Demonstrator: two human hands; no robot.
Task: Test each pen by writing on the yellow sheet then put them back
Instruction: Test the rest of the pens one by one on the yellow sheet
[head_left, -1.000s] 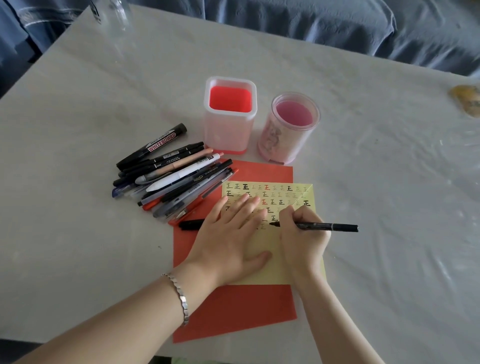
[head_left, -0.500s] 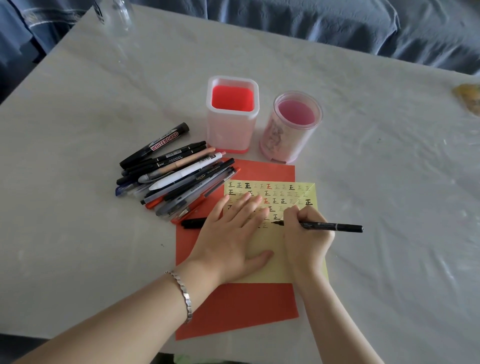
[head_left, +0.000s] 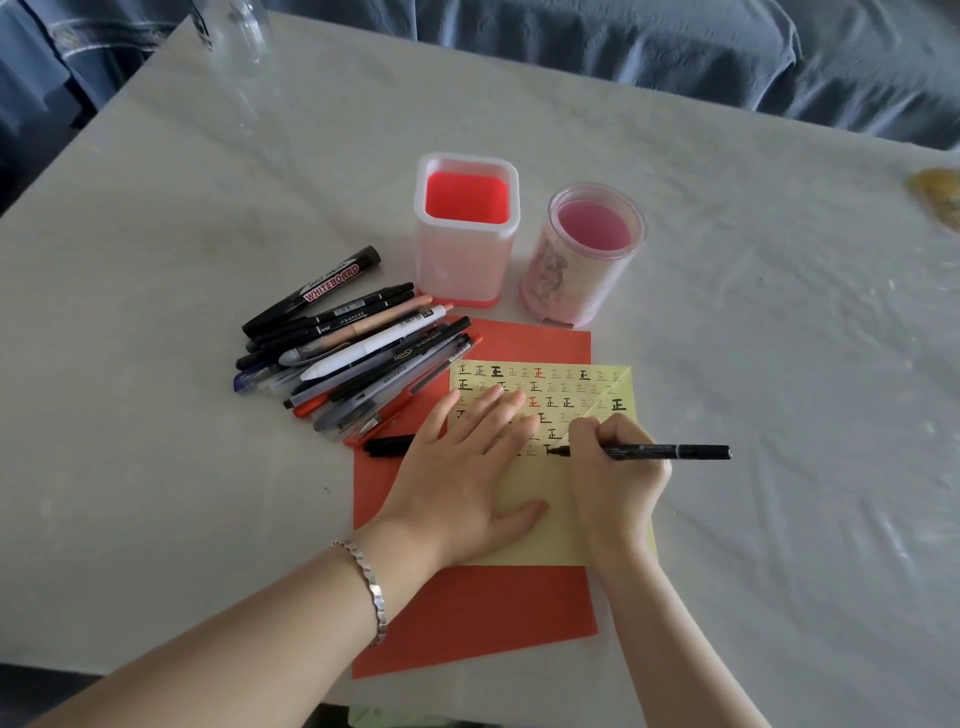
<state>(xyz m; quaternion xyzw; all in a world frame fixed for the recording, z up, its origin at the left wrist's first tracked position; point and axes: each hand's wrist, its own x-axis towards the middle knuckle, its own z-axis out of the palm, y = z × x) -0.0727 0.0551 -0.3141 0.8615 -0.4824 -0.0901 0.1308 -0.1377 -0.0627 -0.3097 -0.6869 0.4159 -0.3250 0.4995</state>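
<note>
The yellow sheet (head_left: 558, 535) lies on a red sheet (head_left: 467, 618) and carries rows of small written marks. My left hand (head_left: 462, 467) rests flat on the yellow sheet with fingers spread. My right hand (head_left: 615, 478) grips a black pen (head_left: 675, 451), its tip touching the sheet beside a fresh black stroke. A black pen cap (head_left: 389, 445) lies just left of my left hand. A pile of several pens and markers (head_left: 358, 353) sits to the left of the sheets.
Two pen holders stand behind the sheets: a square white one with a red inside (head_left: 466, 228) and a round pink one (head_left: 584, 254). A clear bottle (head_left: 234, 31) stands at the table's far left corner. A yellowish object (head_left: 940, 197) lies at the right edge.
The pen tip has shifted a little to the right along the lowest written row, with a new black stroke beside it. My left hand has stayed flat on the sheet.
</note>
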